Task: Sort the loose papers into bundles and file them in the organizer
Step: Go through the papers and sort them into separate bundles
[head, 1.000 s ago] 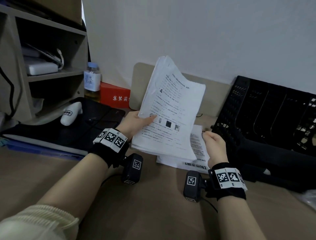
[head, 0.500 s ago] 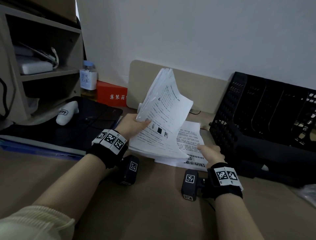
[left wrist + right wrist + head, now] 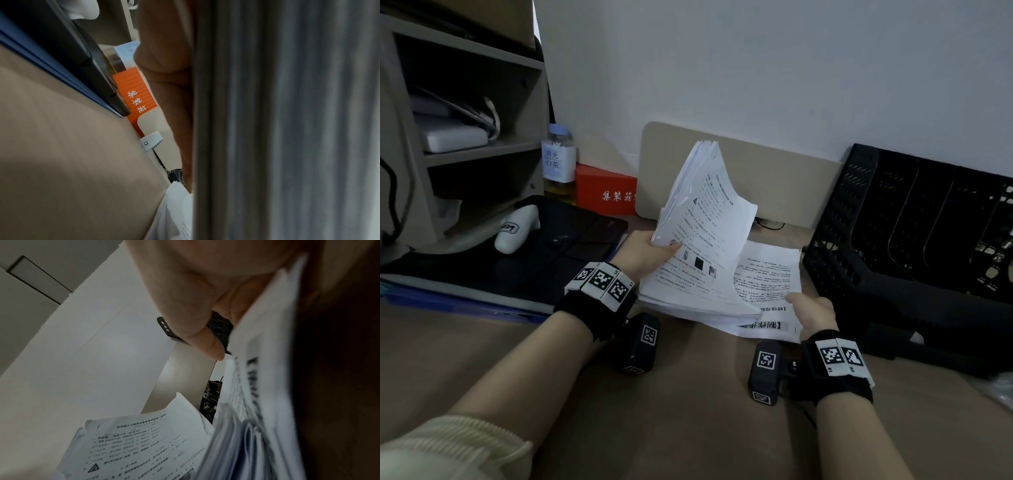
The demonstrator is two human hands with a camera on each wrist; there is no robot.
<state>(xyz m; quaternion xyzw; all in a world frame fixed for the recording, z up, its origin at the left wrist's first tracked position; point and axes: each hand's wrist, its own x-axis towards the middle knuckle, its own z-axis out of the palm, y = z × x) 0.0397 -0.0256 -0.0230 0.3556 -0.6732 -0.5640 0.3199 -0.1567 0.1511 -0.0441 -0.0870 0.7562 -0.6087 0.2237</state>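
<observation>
Papers (image 3: pixel 702 240) form two groups on the desk (image 3: pixel 688 428): a thick stack raised on edge and fanned at the top, and a flat pile (image 3: pixel 767 281) lying just beside and partly under it. The left hand (image 3: pixel 643 253) grips the raised stack at its left edge, thumb on the printed front sheet and fingers behind. The right hand (image 3: pixel 810 313) holds the near right corner of the flat pile, with the thumb (image 3: pixel 205 344) above the sheets and the corner lifted slightly; the fingers beneath are hidden, so the exact grasp is not fully shown. The black mesh organizer (image 3: pixel 914 219) stands against the wall to the right of the papers, and no sheets are visible in the compartments that can be seen. Judged from this, sorting is at an early stage: two groups are being separated, and squaring them into bundles and filing them both remain. Compared with one second ago, the raised stack stands steeper and more edge-on, exposing more of the flat pile, and the right hand has moved from the pile's far right edge down to its near corner.
</observation>
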